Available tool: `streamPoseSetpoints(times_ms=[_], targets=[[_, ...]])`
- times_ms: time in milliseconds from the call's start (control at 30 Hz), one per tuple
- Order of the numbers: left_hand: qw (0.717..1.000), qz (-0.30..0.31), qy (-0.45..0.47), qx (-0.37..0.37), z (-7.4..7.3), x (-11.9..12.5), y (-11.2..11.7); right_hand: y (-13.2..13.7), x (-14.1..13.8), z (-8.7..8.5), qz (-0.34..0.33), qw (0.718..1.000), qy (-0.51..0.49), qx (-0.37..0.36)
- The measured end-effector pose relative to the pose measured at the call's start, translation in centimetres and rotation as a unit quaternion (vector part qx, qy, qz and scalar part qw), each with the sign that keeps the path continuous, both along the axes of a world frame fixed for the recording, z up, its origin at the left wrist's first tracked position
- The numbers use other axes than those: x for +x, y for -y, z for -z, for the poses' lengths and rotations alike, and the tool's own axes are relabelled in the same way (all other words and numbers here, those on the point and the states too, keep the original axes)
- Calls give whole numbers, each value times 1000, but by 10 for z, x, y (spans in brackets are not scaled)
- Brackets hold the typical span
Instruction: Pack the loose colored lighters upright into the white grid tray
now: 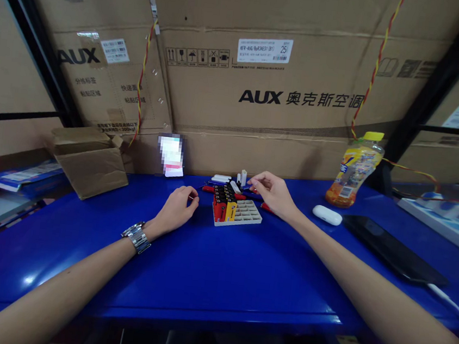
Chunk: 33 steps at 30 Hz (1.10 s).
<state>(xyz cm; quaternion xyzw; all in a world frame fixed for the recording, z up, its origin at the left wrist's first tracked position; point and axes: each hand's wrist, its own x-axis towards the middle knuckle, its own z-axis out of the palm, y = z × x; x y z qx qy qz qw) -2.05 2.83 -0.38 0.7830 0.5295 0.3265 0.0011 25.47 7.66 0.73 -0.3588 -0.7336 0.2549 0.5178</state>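
A white grid tray [249, 213] sits on the blue table. Red batteries [219, 211] and yellow batteries [231, 210] stand upright in its left part; several cells on the right hold nothing. Left of the tray, my left hand [177, 208] rests with curled fingers, thumb near the index finger; what they hold, if anything, is too small to make out. My right hand [272, 192] is above the tray's back right side, its fingers pinched together beside loose batteries. Whatever is in this pinch is unclear. Behind the tray lie loose white batteries [221, 179] and red ones.
An open cardboard box [91, 160] and a blurred, lit phone screen [170, 155] stand at the back left. To the right are a drink bottle [355, 171], a white earphone case [327, 215] and a black power bank or phone [393, 249] with a white cable. Large cartons [299, 130] wall the back.
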Motion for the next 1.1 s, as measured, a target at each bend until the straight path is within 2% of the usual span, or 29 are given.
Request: streamPoseSetpoints(times_ms=[267, 367, 433, 467, 600, 700, 800, 933, 1000, 1100], targets=[[1000, 4, -4, 8, 1, -1, -1, -1, 3, -1, 67, 997, 34, 21], [1000, 4, -7, 1, -1, 0, 0, 3, 3, -4, 67, 997, 20, 23], [1000, 4, -8, -5, -2, 0, 1, 7, 1, -7, 11, 1000, -25, -16], [1000, 3, -7, -7, -3, 1, 2, 10, 1, -9, -40, 997, -52, -49], [1000, 6, -7, -5, -2, 1, 2, 25, -1, -18, -257, 943, -115, -179], [1000, 9, -9, -6, -1, 0, 1, 33, -3, -24, -304, 921, -122, -209], [1000, 14, -2, 12, -8, 1, 3, 37, -6, -26, -308, 920, -118, -212], [993, 34, 11, 111, -32, 20, 20, 37, -13, -23, -270, 934, -112, -205], [987, 86, -6, 134, -46, 40, 33, 36, -17, -20, -228, 949, -105, -191], [981, 155, -31, 115, -63, 73, 46, 34, -20, -17, -167, 969, -89, -158]])
